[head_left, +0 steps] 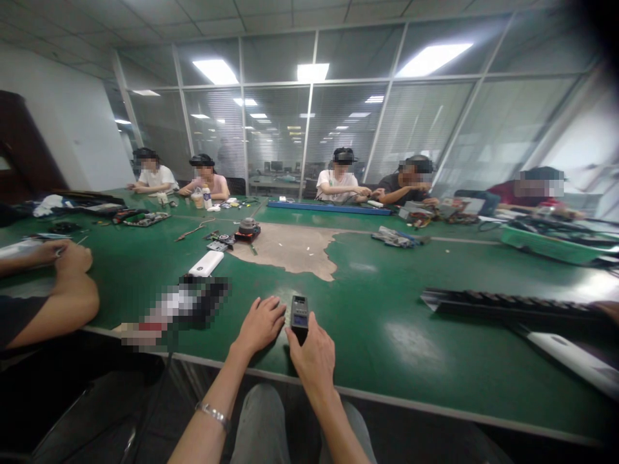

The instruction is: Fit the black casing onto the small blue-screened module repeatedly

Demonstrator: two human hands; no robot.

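Note:
Between the thumb and fingers of my right hand (314, 357) is a small black handheld device (300, 309). It stands tilted at the near part of the green table (372, 348), with a small bluish screen and several buttons or markings too small to read. My left hand (262, 324) rests palm down on the tabletop just left of the device, fingers stretched out. Its fingertips come close to the device's left side, where a narrow pale strip shows; whether they touch it I cannot tell.
A white power bank (206, 263) and a blurred-out patch lie to the left. Ahead are a bare brown patch (294, 248), gloves (396, 237) and a blue bar (329, 208). A black rail (503, 303) and a green basket (546, 245) are right. Several people sit around.

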